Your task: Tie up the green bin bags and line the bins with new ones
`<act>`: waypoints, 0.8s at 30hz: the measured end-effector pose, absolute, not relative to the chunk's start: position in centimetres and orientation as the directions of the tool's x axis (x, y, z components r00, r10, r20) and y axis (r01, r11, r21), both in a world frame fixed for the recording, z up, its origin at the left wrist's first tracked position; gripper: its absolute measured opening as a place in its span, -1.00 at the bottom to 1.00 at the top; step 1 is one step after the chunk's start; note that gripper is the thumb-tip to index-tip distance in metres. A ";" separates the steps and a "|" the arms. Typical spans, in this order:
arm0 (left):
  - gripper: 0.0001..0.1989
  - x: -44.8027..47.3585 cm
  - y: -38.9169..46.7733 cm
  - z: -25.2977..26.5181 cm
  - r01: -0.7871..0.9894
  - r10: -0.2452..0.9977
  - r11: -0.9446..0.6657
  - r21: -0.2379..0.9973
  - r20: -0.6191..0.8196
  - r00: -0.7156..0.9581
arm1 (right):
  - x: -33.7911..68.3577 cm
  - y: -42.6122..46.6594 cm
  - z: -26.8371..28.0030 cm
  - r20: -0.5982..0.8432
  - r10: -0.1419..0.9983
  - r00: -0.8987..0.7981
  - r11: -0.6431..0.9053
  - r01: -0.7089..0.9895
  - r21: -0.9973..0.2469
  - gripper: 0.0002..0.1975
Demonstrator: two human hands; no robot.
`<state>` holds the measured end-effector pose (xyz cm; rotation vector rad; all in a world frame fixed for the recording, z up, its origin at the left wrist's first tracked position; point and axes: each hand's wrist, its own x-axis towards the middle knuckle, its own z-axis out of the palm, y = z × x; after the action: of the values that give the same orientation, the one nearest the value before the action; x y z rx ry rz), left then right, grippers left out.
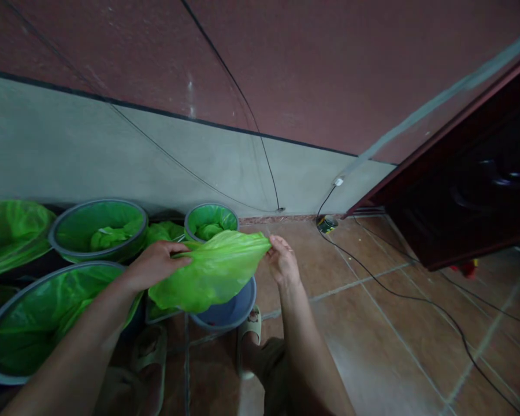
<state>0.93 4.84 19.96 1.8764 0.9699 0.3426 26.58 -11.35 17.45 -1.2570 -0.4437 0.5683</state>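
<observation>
Head view: thin, bright-green plastic bag held over a round, blue-grey plastic bin.
Left hand pinches the bag's upper edge at one side; right hand pinches its tip at the other.

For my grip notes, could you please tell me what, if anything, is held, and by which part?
A thin green bag: the left hand grips its upper left edge, and the right hand pinches its right-hand tip.
</observation>
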 end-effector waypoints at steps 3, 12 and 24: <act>-0.68 0.8 5.3 19.6 0.561 0.777 -0.383 0.734 -0.073 0.626 | 27.9 -11.6 17.4 -0.084 0.477 0.875 0.252 -0.228 -0.941 -0.67; -0.74 3.4 2.3 19.8 0.335 0.551 -0.581 0.742 0.056 0.832 | 23.6 -9.5 16.5 0.053 0.765 0.641 -0.008 0.093 -0.996 -0.24; -0.74 3.1 3.5 17.8 0.560 0.574 -0.744 0.364 -0.080 0.815 | 26.1 -10.1 16.1 0.323 0.515 0.794 -0.056 0.407 -0.912 -0.77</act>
<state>3.13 3.54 17.83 2.6260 0.8543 0.0522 26.09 -10.06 16.12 -1.6750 -0.7341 0.1016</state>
